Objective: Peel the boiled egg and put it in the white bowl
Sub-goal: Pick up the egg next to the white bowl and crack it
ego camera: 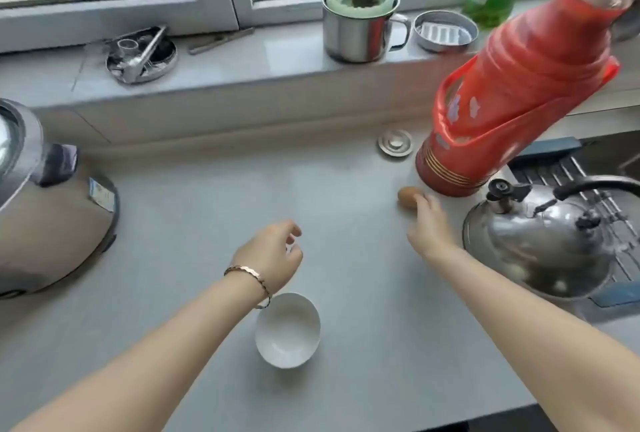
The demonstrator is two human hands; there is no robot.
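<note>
Two hands are over the grey desk [194, 210]. The right hand [429, 224], fingers stretched out, has its fingertips at the brown egg [406, 197] right of centre, beside the red thermos [502, 102]. The left hand [270, 255], loosely curled and holding nothing, hangs just above the white bowl [287, 331] at lower centre.

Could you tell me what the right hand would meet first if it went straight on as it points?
The brown egg, lying on the counter ahead of the right hand; the fingertips look at or almost on its shell, though contact is unclear. The red thermos stands beyond.
</note>
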